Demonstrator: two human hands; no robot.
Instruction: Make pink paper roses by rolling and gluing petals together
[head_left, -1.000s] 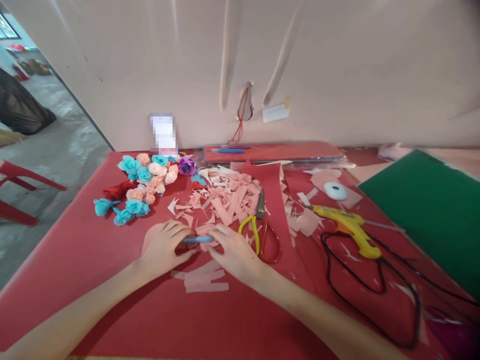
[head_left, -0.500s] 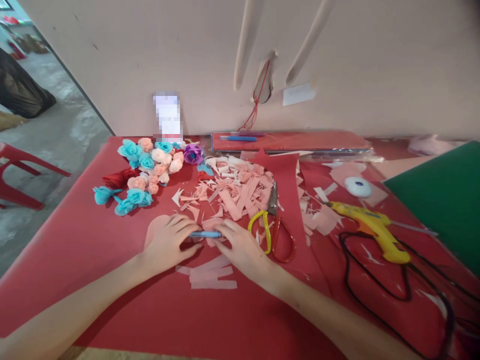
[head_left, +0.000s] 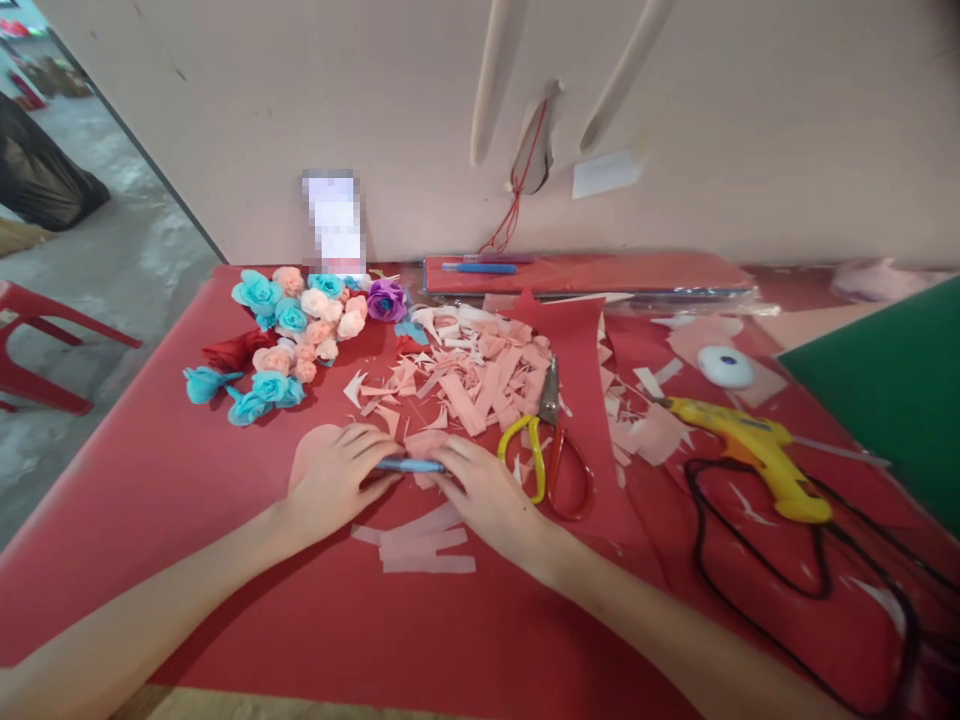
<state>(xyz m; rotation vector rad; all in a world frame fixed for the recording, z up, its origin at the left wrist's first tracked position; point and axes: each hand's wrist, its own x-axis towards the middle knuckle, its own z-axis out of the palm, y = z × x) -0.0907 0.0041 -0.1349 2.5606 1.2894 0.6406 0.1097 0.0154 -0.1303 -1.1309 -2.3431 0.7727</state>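
A slim blue pen-like stick [head_left: 409, 465] lies level between my two hands. My left hand [head_left: 341, 475] is closed on its left end, and my right hand [head_left: 474, 490] pinches its right end. Pink paper [head_left: 426, 446] shows just behind the stick; whether it is wrapped on the stick I cannot tell. A rounded pink piece [head_left: 306, 455] peeks out under my left hand. Pale pink strips [head_left: 427, 552] lie on the red tabletop [head_left: 360, 635] nearer to me. Scissors [head_left: 551, 440] with one yellow and one red handle rest right of my right hand.
Paper flowers [head_left: 289, 315] cluster at the back left before a blurred phone [head_left: 335, 220]. Pink scraps [head_left: 487, 370] are heaped mid-table. On the right lie a yellow glue gun [head_left: 757, 450] with its black cord, a white round object [head_left: 725, 367] and a green sheet [head_left: 885, 390].
The camera view has shifted slightly. Both hands keep their hold on the blue stick, with hardly any movement.
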